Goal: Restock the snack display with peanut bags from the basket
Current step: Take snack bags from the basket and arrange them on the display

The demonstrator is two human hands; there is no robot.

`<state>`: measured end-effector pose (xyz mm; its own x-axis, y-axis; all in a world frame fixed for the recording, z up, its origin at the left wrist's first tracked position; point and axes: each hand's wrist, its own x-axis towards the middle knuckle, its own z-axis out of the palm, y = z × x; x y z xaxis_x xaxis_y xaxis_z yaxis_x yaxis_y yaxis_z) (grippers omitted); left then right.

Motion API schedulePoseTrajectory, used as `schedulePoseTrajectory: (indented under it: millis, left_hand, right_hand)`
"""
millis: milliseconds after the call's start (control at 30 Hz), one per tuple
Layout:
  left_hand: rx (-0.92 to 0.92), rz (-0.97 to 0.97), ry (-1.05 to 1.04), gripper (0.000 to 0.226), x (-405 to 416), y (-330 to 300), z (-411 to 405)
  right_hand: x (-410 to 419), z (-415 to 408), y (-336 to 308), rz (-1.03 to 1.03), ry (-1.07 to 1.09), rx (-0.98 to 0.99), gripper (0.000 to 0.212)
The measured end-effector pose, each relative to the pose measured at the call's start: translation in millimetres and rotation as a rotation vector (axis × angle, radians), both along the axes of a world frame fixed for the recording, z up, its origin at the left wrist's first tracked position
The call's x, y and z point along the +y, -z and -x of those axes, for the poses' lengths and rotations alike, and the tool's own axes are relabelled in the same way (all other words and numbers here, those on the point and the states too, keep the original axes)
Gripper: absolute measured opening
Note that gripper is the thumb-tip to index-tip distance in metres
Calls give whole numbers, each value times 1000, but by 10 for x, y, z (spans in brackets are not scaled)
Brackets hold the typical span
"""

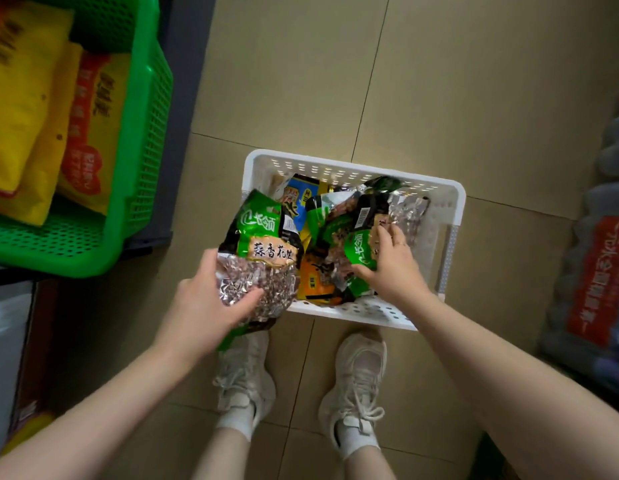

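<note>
Left hand (pixel 200 303): green-topped, clear-windowed peanut bag (pixel 263 251)

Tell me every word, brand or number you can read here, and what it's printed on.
"蒜香花生": tan label on the green peanut bag held by the left hand.
"长领", uncertain: white logo on that bag, repeated on the green bag under the right hand.
Barcode sticker on a dark bag: digits too small.
Yellow bags in the green basket: blurred.
Red label on the bottle pack: blurred, sideways.
</note>
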<state>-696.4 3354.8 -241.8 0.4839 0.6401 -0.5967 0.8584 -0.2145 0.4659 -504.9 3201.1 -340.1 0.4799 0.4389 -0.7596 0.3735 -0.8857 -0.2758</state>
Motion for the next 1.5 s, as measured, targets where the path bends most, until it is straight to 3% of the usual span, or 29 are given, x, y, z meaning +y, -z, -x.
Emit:
schedulePoseTrajectory:
  millis: [133,200,300,433,600,733,933,1200,1267,1333,1500]
  left_hand:
    - [-29,-113,-13,41,146,52,-12]
    - [-30,-163,10,41,186,142,-41]
    - [-49,-241,12,46,211,244,-72]
    - [-10,-270,36,50,170,232,-47]
    - [129,-255,84,52,142,-177,-9]
    - [187,-259,136,53,156,-964,-55]
    - [109,-446,187,58,327,-3074,24]
    - [78,-1042,102,59,254,-5755,563]
    - [98,-1181,26,58,213,-6320,775]
    - [99,-1331,-69,59,201,-6776,1027]
    - [83,-1597,-313,57,66,-7649,1759]
  right_hand:
    - [-68,174,271,81,-193,-196,111]
    - [-109,199,348,95,-216,-241,107]
    - [-87,155,394,0,6,-239,75]
    - [-106,26,312,-181,386,-187,51]
    - [-184,-181,-514,-305,755,-170,18]
    - [-82,-325,-1505,-411,851,-23,4]
    - [366,-381,-3708,-627,734,123,9]
    - [1037,-125,-6232,-1034,426,204,4]
    - [1232,61,-6764,-1121,339,256,20]
    - [1441,299,-7254,-1204,244,325,30]
    - [1895,1070,-8213,-1323,57,494,17]
